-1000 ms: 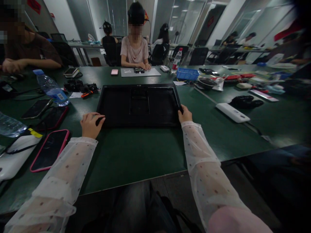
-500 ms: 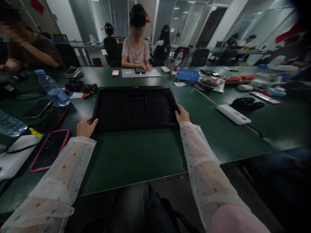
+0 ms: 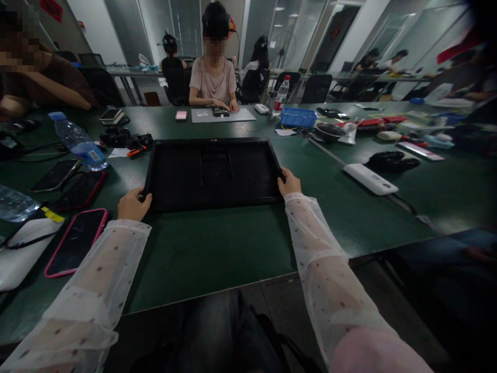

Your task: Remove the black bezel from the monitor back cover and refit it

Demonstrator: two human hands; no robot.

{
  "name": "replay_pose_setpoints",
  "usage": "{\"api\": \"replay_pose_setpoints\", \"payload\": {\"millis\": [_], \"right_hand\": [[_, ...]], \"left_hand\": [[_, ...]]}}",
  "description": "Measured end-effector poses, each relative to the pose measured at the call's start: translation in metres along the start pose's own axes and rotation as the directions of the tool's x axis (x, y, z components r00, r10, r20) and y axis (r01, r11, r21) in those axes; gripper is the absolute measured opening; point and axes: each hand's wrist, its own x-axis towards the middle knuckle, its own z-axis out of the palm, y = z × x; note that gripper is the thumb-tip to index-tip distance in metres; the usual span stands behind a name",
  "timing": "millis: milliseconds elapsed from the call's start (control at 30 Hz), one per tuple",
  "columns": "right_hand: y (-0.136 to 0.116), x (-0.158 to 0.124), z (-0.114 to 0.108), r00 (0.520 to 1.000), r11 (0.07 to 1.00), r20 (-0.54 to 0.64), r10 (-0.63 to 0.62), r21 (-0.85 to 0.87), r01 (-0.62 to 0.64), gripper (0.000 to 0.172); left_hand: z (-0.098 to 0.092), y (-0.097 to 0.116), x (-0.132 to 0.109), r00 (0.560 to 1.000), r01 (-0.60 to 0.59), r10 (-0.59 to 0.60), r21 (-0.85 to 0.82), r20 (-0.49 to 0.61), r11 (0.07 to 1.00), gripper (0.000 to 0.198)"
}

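A large flat black panel, like the back of a monitor, lies on the green table straight ahead of me. My left hand grips its near left corner with fingers curled over the edge. At the right edge, my right hand is closed on the panel. Both arms wear sheer white dotted sleeves.
Left of the panel lie a pink-edged phone, two dark phones, a water bottle and a white case with a cable. A white power bank and black items sit right. Other people sit across and at the left.
My left hand slid from the panel's front edge out to its left corner. The panel shifted slightly left and nearer. My right hand kept its hold on the right edge.
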Motion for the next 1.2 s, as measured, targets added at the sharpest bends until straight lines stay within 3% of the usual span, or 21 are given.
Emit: {"api": "replay_pose_setpoints", "payload": {"millis": [267, 467, 667, 800, 1067, 1200], "right_hand": [[0.017, 0.002, 0.006, 0.999, 0.999, 0.000, 0.033, 0.008, -0.033, 0.058], [0.021, 0.004, 0.008, 0.999, 0.987, 0.049, -0.015, 0.163, 0.007, 0.062], [0.003, 0.000, 0.005, 0.994, 0.980, 0.103, -0.038, 0.197, 0.017, 0.072], [-0.006, -0.006, 0.003, 0.993, 0.982, 0.100, -0.063, 0.182, 0.043, 0.067], [-0.017, -0.003, 0.003, 0.996, 0.997, 0.087, -0.018, 0.081, 0.011, 0.068], [-0.031, -0.004, -0.001, 0.999, 0.999, 0.040, -0.001, 0.037, -0.001, 0.074]], "left_hand": [[0.000, -0.002, 0.001, 0.998, -0.026, 0.023, 0.040, 0.062, 0.999, 0.058], [0.001, 0.001, 0.004, 0.993, 0.050, -0.055, 0.052, 0.105, 0.997, 0.058], [0.001, -0.011, 0.009, 0.993, 0.103, -0.103, 0.005, 0.049, 0.995, 0.060], [0.001, -0.017, 0.011, 0.994, 0.094, -0.094, 0.010, 0.056, 0.996, 0.064], [-0.003, -0.005, 0.003, 0.999, 0.030, -0.033, 0.109, 0.020, 0.994, 0.049], [-0.006, -0.001, 0.000, 0.995, -0.015, 0.030, 0.161, -0.093, 0.987, 0.046]]}}
